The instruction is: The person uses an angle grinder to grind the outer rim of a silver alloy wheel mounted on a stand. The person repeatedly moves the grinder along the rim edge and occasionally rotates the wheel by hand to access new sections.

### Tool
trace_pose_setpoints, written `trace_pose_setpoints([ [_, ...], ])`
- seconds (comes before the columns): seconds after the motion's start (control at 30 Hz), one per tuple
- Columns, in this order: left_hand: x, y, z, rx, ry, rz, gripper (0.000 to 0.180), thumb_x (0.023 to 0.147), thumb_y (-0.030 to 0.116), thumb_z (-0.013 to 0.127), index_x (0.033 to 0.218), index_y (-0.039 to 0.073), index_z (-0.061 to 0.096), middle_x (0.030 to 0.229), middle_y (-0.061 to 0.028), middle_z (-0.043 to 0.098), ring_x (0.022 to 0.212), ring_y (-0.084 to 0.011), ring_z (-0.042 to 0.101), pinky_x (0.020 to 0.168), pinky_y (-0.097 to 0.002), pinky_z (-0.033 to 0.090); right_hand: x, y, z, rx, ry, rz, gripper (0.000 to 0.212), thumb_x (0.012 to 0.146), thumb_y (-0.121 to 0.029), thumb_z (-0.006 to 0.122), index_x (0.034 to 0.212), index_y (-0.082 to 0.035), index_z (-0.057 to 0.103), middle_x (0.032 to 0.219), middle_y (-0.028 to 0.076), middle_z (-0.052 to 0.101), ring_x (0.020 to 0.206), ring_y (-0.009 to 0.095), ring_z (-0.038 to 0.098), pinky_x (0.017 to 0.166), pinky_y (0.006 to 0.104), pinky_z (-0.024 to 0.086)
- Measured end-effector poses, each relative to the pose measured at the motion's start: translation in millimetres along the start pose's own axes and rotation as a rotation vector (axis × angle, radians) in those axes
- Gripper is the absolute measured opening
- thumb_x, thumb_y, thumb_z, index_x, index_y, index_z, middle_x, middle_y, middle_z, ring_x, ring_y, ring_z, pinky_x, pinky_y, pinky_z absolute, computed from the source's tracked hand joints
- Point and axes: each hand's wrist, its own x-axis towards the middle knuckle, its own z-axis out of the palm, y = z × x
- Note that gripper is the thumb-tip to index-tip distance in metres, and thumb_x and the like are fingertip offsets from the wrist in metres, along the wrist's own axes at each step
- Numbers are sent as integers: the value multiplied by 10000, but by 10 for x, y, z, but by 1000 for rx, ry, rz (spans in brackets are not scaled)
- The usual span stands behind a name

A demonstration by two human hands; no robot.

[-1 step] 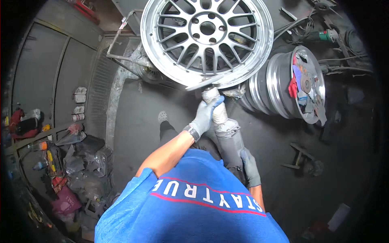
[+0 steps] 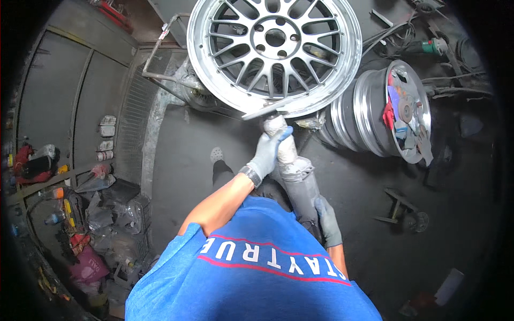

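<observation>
A silver multi-spoke alloy wheel stands upright in front of me, its polished lip toward me. Against the lower part of that lip lies the disc of an angle grinder, seen nearly edge-on. The tool's front end is wrapped in whitish material, its body dark grey and dusty. My left hand, in a grey-blue glove, is closed around the wrapped neck just behind the disc. My right hand, gloved too, grips the rear of the body; its fingers are partly hidden.
Right of the wheel, another wheel rim lies on its side, holding cloths, gloves and a disc. Cables and a green tool lie behind it. A metal stand is on the right floor. Bags and crates crowd the left; a bent metal frame stands near.
The grinder and both my hands have shifted slightly to the left, its disc sliding a little along the wheel's lip. My grip looks the same.
</observation>
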Motion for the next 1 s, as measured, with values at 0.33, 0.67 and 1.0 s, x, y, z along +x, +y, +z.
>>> trace_pose_setpoints([
  [0.33, 0, 255, -264, 32, 65, 55, 201, 1012, 194, 825, 1138, 112, 692, 947, -54, 740, 821, -191, 740, 752, -367, 627, 84, -90, 310, 154, -120, 44, 622, 1142, -404, 623, 1551, 64, 598, 1495, 179, 684, 1361, 243, 622, 1173, 361, 461],
  [0.67, 206, -682, 587, -128, -172, -14, 421, 981, 252, 877, 1330, 72, 727, 1247, -40, 768, 1146, -145, 709, 1035, -354, 551, -157, -364, -928, -57, 67, -23, 694, 1127, -456, 634, 1568, 76, 568, 1526, 188, 655, 1398, 252, 594, 1192, 379, 443],
  [1.0, 154, -595, 208, -147, -59, 25, 402, 979, 215, 879, 1320, 74, 721, 1233, -35, 763, 1133, -157, 720, 1033, -354, 565, 210, -259, -828, -50, -78, -16, 708, 1117, -460, 655, 1572, 74, 561, 1534, 191, 652, 1410, 265, 590, 1209, 382, 434],
])
